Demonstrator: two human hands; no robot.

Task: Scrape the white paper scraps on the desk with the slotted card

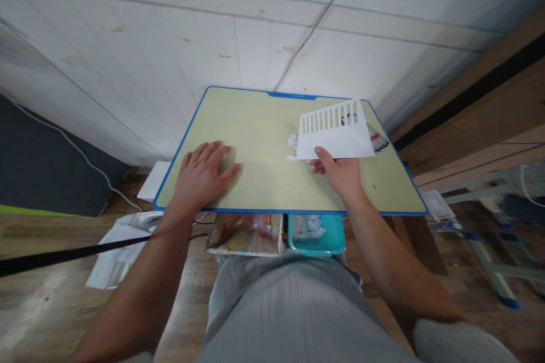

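A white sheet of paper [330, 142] with a row of long slots cut along its far side is gripped at its near edge by my right hand [338, 173], thumb on top and fingers beneath. Beside the sheet's left edge lie small white paper scraps [292, 144]. Part of a dark object, perhaps scissors [349, 118], shows through the right slots. My left hand [204, 173] rests flat with fingers spread on the left part of the pale yellow table [255, 125], holding nothing.
The table's blue rim borders a white panelled wall [191, 39] at the back. Below the near edge sit a teal basket [317, 244] with paper scraps and a patterned box [247, 235]. Large cardboard boxes [481, 108] stand at right. A blurred-out object [378, 138] lies right of the sheet.
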